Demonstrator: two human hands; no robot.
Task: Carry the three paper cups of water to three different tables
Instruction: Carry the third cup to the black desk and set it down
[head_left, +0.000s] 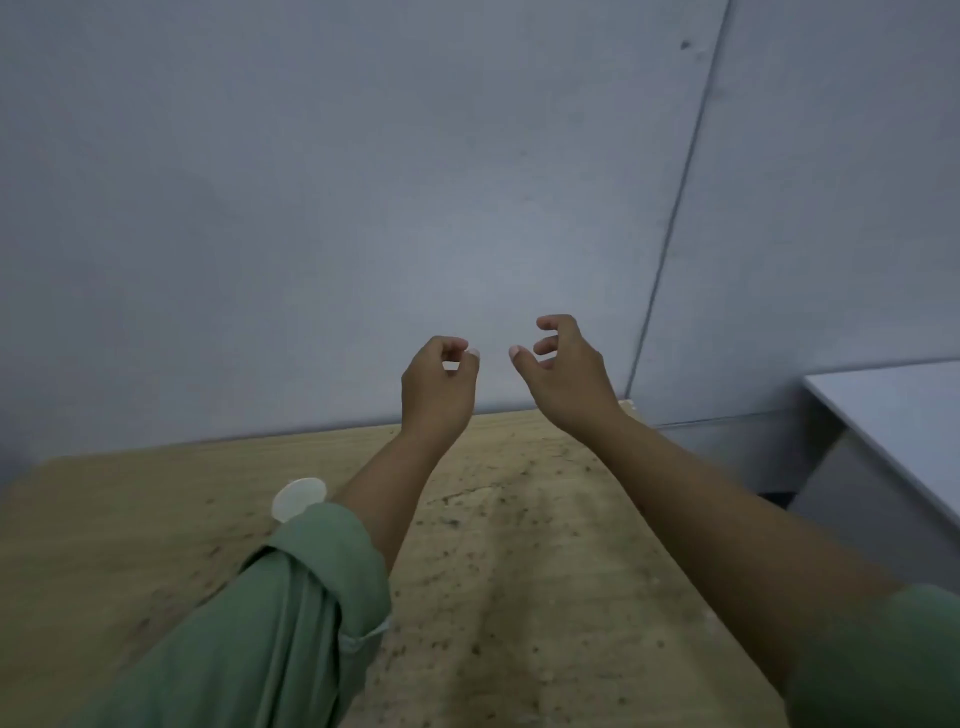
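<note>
A white paper cup (297, 497) stands on the speckled wooden table (519, 545), seen from above, partly hidden behind my left green sleeve. My left hand (439, 387) is raised over the table's far edge with its fingers curled loosely and nothing in it. My right hand (563, 374) hovers beside it, fingers apart and bent, also holding nothing. Both hands are well above and beyond the cup. No other cup shows.
A grey wall (363, 208) rises right behind the wooden table. A white table (904, 415) stands at the right, apart from the wooden one by a gap with dark floor below.
</note>
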